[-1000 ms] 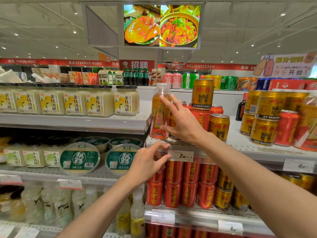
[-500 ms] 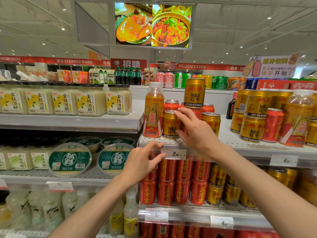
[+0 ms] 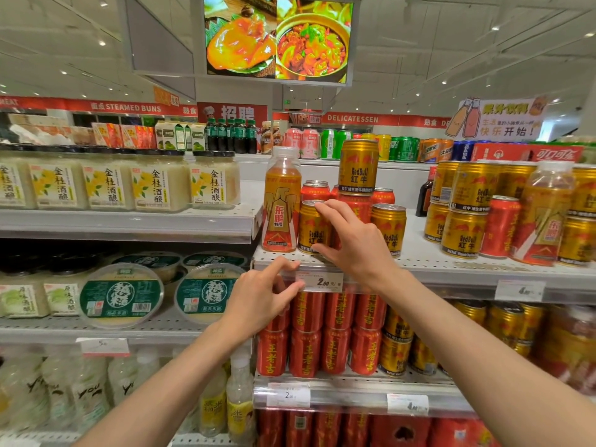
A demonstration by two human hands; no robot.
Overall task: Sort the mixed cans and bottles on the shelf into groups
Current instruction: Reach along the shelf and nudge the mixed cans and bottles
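Since 0.5 s ago the right hand [image 3: 353, 245] has closed round the gold RedBull can [image 3: 312, 229], thumb at base, fingers over the rim, at the shelf [image 3: 451, 264] front edge beside the 东鹏特饮 bottle [image 3: 280, 201]. Left hand [image 3: 259, 298] hovers below, fingers loosely spread, holding nothing, by the 2.80 price tag [image 3: 322, 281]. Red cans behind are partly hidden.

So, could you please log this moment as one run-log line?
right hand: grips gold Red Bull can | left hand: open at shelf edge | orange bottle: upright beside can
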